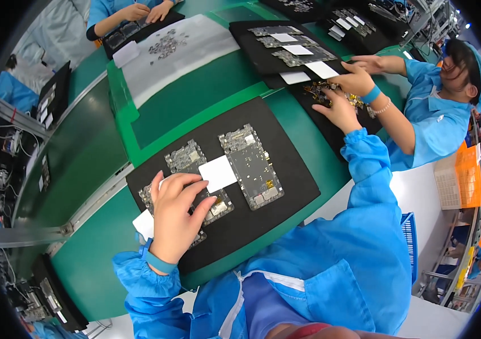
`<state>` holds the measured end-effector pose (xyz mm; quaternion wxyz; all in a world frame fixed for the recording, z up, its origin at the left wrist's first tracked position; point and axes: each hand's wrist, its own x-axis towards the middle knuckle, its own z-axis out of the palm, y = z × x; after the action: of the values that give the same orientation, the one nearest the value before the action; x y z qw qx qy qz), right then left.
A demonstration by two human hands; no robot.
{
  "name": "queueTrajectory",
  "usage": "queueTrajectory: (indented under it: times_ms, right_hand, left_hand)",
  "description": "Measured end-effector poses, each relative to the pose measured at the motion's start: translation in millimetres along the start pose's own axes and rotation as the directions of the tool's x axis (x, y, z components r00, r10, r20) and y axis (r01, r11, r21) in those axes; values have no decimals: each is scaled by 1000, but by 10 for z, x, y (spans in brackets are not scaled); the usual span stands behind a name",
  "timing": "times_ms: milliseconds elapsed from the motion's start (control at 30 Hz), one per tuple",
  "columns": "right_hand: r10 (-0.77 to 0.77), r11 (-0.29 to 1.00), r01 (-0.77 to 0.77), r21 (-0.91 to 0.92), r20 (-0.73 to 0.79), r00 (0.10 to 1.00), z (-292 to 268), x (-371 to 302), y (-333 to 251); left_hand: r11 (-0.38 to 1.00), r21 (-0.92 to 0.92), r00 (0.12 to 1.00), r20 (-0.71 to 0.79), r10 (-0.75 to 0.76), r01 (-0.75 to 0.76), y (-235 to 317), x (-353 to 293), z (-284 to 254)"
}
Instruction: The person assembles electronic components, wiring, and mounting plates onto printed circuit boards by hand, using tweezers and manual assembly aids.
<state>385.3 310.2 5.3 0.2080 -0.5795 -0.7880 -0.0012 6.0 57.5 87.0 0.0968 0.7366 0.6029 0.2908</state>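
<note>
My left hand [173,210] is over a black foam pad [285,141], its fingers curved and apart above the circuit boards. Partly under it are a board [186,156] and others beside it. A fuller view is had of the circuit board [251,166] to the right. Between the boards lies a white card [218,173]; another white card [144,224] shows by my left wrist. My right hand [339,112] reaches out to a pile of small gold and dark parts [359,103], thumb and fingers apart. Whether its fingertips touch a part is hard to see.
At right a co-worker's hands [359,79] are beside a black pad [251,51] with several boards and white cards. A white sheet [201,42] bears small metal parts [167,45]. Another person's hands [147,13] work at the far side. A metal rail [99,198] runs along the left.
</note>
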Motion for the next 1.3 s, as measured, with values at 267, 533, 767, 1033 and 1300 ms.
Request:
queueTrajectory:
  times_ms: [267, 533, 767, 1033, 1300]
  right_hand:
    - [-191, 886, 166, -432, -13, 982, 385, 94, 560]
    - [-99, 994, 104, 25, -148, 984, 141, -53, 64]
    - [62, 871, 17, 490, -144, 988, -113, -115, -225]
    - [-311, -59, -61, 996, 40, 950, -572, -629, -1171]
    - [-226, 452, 23, 891, 89, 970, -579, -741, -942]
  left_hand:
    - [1000, 20, 999, 48, -8, 7, 42, 93, 60]
    - [999, -42, 997, 83, 2, 2, 200, 152, 9]
    - [984, -160, 992, 84, 98, -84, 405, 515, 124]
    - [-192, -678, 704, 687, 181, 710, 530, 1049, 774]
    - [-66, -730, 732, 681, 25, 681, 432, 840, 709]
